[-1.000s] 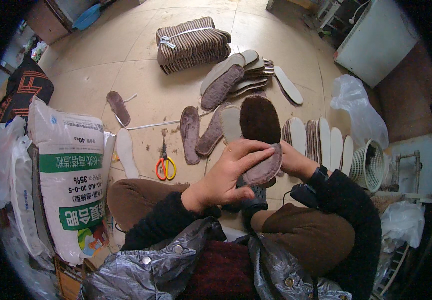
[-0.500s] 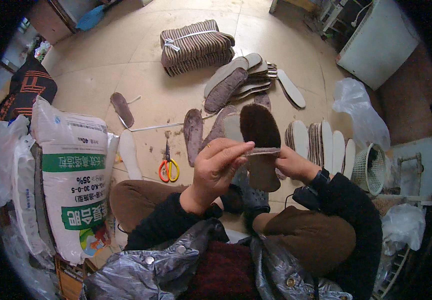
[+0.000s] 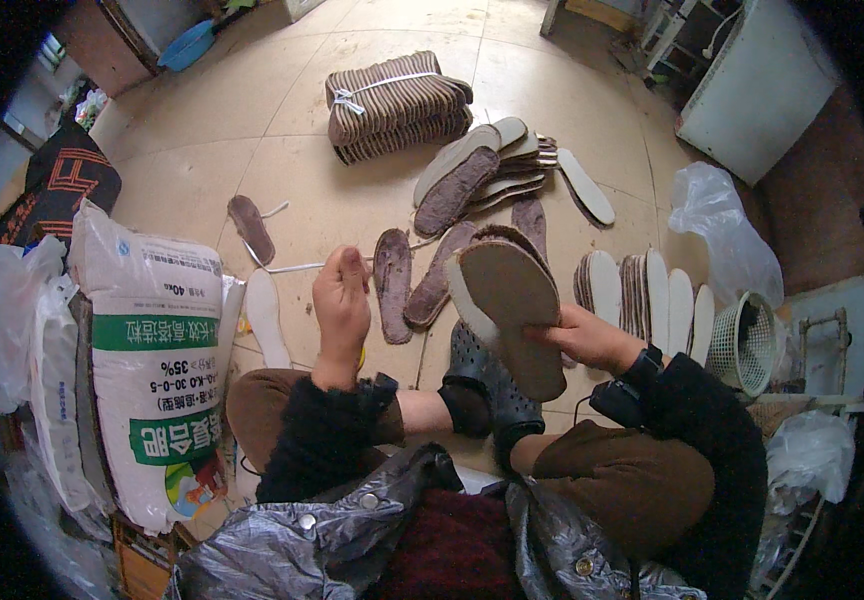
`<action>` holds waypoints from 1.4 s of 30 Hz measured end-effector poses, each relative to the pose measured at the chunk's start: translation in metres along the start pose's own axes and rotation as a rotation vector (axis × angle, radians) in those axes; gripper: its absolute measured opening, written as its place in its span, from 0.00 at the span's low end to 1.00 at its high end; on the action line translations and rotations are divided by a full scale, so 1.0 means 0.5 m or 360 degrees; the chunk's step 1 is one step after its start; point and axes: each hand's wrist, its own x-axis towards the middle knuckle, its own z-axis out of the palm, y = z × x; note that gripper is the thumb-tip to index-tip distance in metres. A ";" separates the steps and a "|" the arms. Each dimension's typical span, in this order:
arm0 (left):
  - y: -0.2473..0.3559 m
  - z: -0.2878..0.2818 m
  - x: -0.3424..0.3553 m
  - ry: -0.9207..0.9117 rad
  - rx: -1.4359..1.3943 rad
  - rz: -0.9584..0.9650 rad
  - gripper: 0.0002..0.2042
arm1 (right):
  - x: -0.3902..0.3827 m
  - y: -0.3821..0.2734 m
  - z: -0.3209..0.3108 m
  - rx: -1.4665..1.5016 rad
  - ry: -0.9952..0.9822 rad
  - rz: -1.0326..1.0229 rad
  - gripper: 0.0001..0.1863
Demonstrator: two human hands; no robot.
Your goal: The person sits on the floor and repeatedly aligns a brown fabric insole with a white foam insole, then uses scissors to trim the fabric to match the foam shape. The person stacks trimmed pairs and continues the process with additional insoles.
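My right hand (image 3: pixel 587 336) is closed round the lower right edge of brown insoles (image 3: pixel 505 305), their broad ends upright over my grey clogs. To the left, my left hand (image 3: pixel 341 308) is raised apart from them, fingers curled; whether anything is inside I cannot make out. Behind it the scissors are mostly hidden, a yellow handle (image 3: pixel 361 356) just showing. Loose fuzzy insoles (image 3: pixel 392 285) lie beyond my hands, near a white strap (image 3: pixel 299 268) and a pale insole (image 3: pixel 269 320).
A tied insole bundle (image 3: pixel 397 107) and loose pile (image 3: pixel 452 185) lie farther off on the tiled floor (image 3: pixel 232 150). Insole rows (image 3: pixel 633 298), a mesh basket (image 3: pixel 739 342) and plastic bag (image 3: pixel 722 235) stand right. A large white sack (image 3: pixel 152 300) flanks my left side.
My left hand let go of the insoles and moved left, covering the scissors. The folded-down upper insole now stands up in my right hand, its smoother brown face toward me.
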 end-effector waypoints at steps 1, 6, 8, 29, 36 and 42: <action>-0.009 -0.007 0.010 0.0079 0.0457 0.0226 0.12 | 0.000 0.000 0.000 -0.0019 0.0034 0.0024 0.17; 0.010 0.010 0.015 0.0186 0.0786 0.0594 0.14 | 0.004 -0.002 0.001 0.0013 0.0061 -0.0030 0.18; 0.038 0.024 0.004 -0.0082 0.0036 0.0319 0.13 | 0.007 -0.003 0.004 0.0035 0.0079 0.0055 0.18; 0.042 0.119 -0.045 -0.0519 -0.0408 0.0078 0.08 | 0.005 0.011 0.000 0.0538 0.0170 0.0156 0.20; -0.038 0.040 0.013 -0.0142 0.0926 0.0382 0.13 | 0.007 0.020 -0.002 0.0729 0.0200 0.0076 0.20; -0.050 0.034 0.021 0.0131 0.0952 0.0577 0.09 | 0.004 0.010 0.003 0.0910 0.0198 0.0099 0.19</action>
